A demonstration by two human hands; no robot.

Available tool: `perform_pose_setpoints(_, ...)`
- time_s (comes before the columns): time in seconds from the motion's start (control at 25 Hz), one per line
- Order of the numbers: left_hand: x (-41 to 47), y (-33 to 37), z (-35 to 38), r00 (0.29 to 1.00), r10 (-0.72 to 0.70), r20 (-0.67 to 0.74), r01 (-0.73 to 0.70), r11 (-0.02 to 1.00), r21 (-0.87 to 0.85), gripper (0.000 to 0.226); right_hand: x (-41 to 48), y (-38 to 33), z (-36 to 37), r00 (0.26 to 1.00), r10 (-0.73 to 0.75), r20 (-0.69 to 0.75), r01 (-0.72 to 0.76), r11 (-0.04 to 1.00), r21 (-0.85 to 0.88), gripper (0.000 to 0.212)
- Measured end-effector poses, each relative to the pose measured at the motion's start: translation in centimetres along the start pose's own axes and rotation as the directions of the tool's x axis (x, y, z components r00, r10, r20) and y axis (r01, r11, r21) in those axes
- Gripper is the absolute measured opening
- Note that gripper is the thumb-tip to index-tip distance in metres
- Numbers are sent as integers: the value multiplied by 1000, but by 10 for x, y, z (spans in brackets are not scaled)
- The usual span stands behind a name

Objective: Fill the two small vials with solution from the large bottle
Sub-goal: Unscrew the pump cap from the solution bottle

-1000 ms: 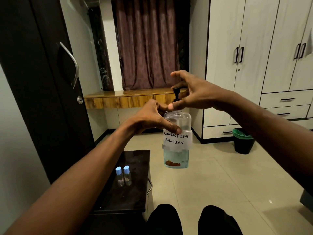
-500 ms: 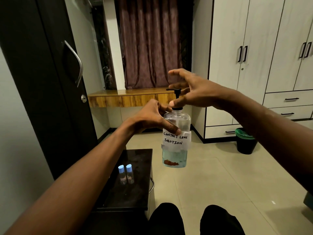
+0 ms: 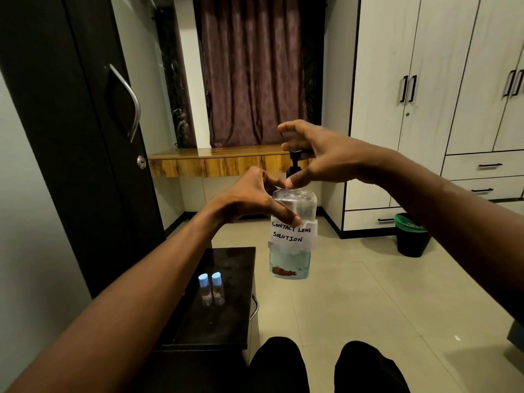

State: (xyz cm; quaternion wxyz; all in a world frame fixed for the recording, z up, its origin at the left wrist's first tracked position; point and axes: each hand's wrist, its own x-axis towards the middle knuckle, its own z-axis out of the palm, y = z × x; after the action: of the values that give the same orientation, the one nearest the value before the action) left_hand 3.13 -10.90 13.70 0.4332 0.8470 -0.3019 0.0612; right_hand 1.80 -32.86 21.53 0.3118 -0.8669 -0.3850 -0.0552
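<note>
A large clear bottle [image 3: 292, 245] with a black pump top [image 3: 295, 163] and a paper label reading "Contact Lens Solution" hangs in the air in front of me, bluish liquid in its lower part. My left hand [image 3: 255, 197] grips its shoulder, thumb on the label's top edge. My right hand [image 3: 317, 157] is wrapped around the pump's collar, thumb and fingers pinching it. Two small clear vials [image 3: 211, 289] with blue caps stand side by side, upright and capped, on a small dark table [image 3: 226, 321] below left of the bottle.
A dark door [image 3: 71, 123] with a metal handle stands at left. White wardrobes and drawers [image 3: 425, 109] line the right wall, a black bin [image 3: 411, 234] with a green liner in front of them. A wooden shelf [image 3: 215, 163] and curtain lie ahead. My knees [image 3: 320, 367] show at the bottom.
Both hands keep the same hold on the bottle. The right hand's fingers have shifted slightly around the pump collar, and the view has drifted a little.
</note>
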Motion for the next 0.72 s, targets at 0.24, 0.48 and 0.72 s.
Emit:
perform_pose_setpoints(0.24, 2, -5, -1, 1000, -5, 13, 5, 1000, -17, 48, 4, -7, 12, 980, 100, -173, -142, 958, -248, 64)
perform_pose_setpoints(0.48, -2, -11, -3, 1000, 2, 30, -2, 1000, -2, 46, -2, -11, 0, 940, -97, -327, 36, 981, -189, 66)
perform_pose_setpoints(0.72, -8, -29, -16, 993, -121, -8, 122, 991, 48, 56, -10, -11, -27, 867, -135, -479, 102, 990, -94, 57)
